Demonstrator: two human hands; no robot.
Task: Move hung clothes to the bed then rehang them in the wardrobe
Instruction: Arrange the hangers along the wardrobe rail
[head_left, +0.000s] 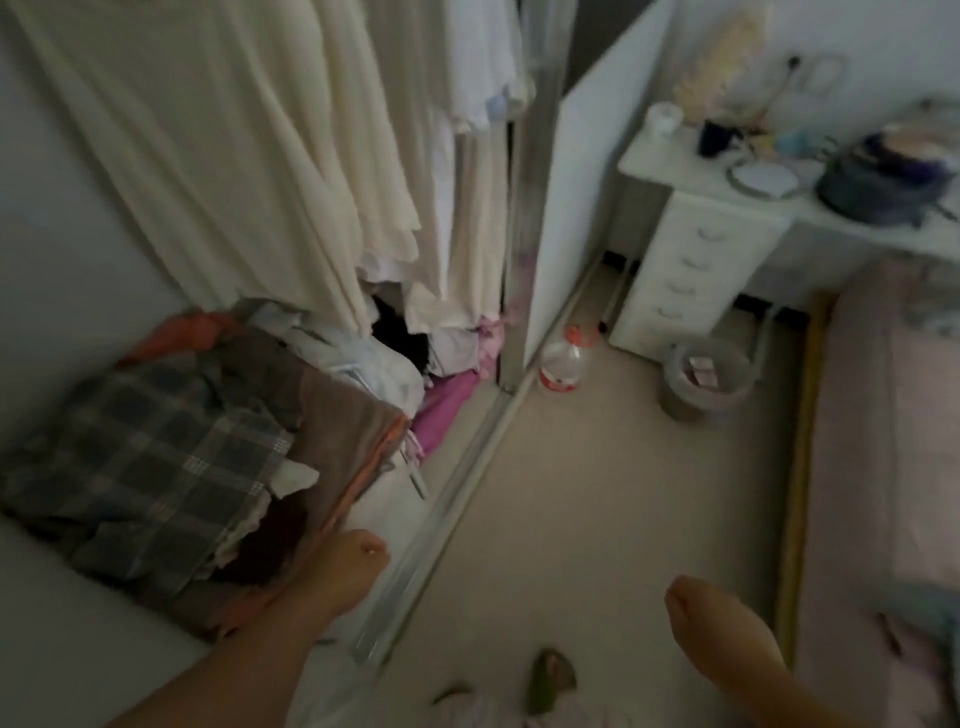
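Cream hung clothes (218, 156) fill the open white wardrobe (566, 171), above a folded plaid heap (171, 467). The pink-covered bed (878, 441) lies right across beige carpet (597, 493). Left hand (358, 564) and right hand (701, 608) are curled, holding nothing.

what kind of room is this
Most likely a bedroom. An open wardrobe holds hung clothes above a pile of folded fabrics, a bed with pinkish bedding runs along the right edge, and a white dressing table with drawers stands against the far wall.
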